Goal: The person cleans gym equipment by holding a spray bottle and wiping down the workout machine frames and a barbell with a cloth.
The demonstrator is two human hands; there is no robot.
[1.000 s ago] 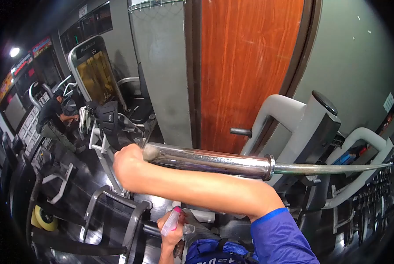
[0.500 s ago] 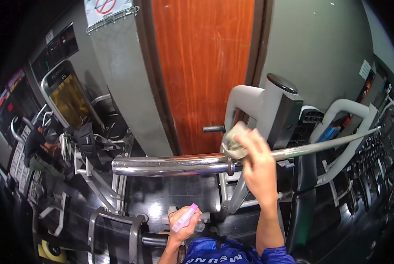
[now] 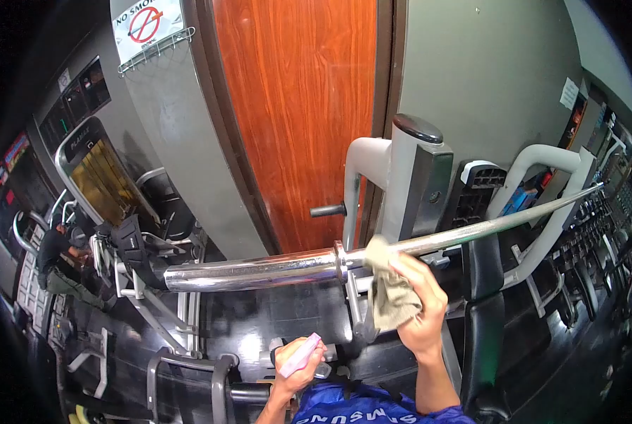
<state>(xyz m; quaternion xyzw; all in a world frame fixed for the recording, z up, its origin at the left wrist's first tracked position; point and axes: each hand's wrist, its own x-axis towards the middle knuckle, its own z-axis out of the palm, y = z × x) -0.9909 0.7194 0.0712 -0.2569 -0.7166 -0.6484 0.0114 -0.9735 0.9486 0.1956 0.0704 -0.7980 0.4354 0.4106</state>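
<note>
A long chrome barbell (image 3: 259, 271) crosses the view, its thick sleeve at the left and its thinner shaft running off to the right. My right hand (image 3: 420, 300) grips a greenish-beige cloth (image 3: 395, 295) against the shaft, just right of the collar (image 3: 340, 260). Part of the cloth hangs below the bar. Low in the middle, my left hand (image 3: 295, 364) is closed round a bottle with a pink top (image 3: 300, 355), held below the bar and apart from it.
Behind the bar stands a grey machine frame (image 3: 367, 159) before a wooden door (image 3: 302, 106). A black padded bench (image 3: 482, 339) is at the right. At the far left a person (image 3: 56, 254) bends beside gym machines. Dumbbell racks (image 3: 577, 240) line the right.
My right hand moved from the sleeve's left end, past the collar, onto the shaft with the cloth. My left hand still holds the bottle. The view has shifted right.
</note>
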